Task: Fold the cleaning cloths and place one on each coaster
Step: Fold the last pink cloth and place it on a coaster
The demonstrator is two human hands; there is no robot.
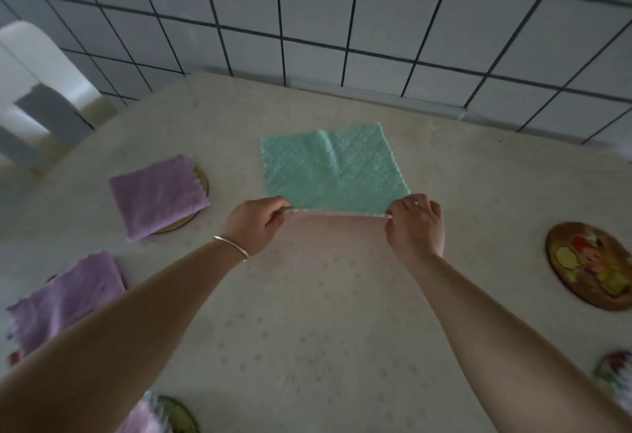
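You are looking down at a wide table (307, 347) covered in a pale cloth with a faint repeating flower print, and it fills most of your view. Behind it rises a wall (376, 15) of light square tiles with dark grout lines. At far left, off the table's corner, stands a white chair (37, 90), blurred.

On the table, the green cloth (333, 169) lies spread flat at the middle, toward the wall — roughly square, quilted, with a crease running from its far edge toward you. Its near edge runs left to right between your hands and is raised slightly off the surface.

To the left, a folded purple cloth (159, 195) sits on a round coaster (201, 181), covering most of it; its long axis runs away from you, tilted a little. Nearer you at the left edge, a second purple cloth (68, 299) lies rumpled and partly folded; what is under it you cannot tell. At the right edge, a patterned coaster (588, 263) lies bare, well apart from the green cloth. Another coaster (179, 415) shows at the bottom edge with a bit of purple fabric beside it, and a patterned shape (615, 378) at lower right is too blurred to name.

Your left hand (254, 222) pinches the green cloth's near left corner between thumb and curled fingers; a thin bracelet (231, 246) circles that wrist. Your right hand (415, 222) pinches the near right corner the same way.
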